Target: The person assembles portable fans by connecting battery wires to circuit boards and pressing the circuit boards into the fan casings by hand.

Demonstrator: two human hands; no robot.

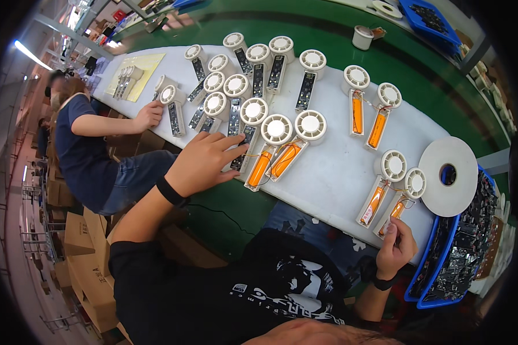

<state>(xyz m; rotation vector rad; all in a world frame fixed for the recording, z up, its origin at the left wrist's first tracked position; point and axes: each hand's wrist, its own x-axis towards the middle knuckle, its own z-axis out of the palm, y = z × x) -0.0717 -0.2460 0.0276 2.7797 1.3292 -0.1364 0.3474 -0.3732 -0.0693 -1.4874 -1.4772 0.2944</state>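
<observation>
My left hand (pixel 204 161) is closed around the handle of a white fan-like device (pixel 253 110), which has a round vented head and a black circuit board in its handle. Just right of it lie two similar devices with orange battery cells (pixel 260 168) and thin wires in their open handles. At the right end of the table, my right hand (pixel 398 248) has thumb and fingers curled at the lower end of another battery-fitted device (pixel 414 184). Beside that one rests a matching device (pixel 393 165). My fingertips partly hide the handle ends.
Several more devices with circuit boards (pixel 307 89) stand along the white table (pixel 322 178). A large white reel (pixel 463 161) and blue bins of circuit boards (pixel 466 253) are at the right. On the left, a co-worker's hand (pixel 148 116) touches a device. Cardboard boxes (pixel 92 282) stand below.
</observation>
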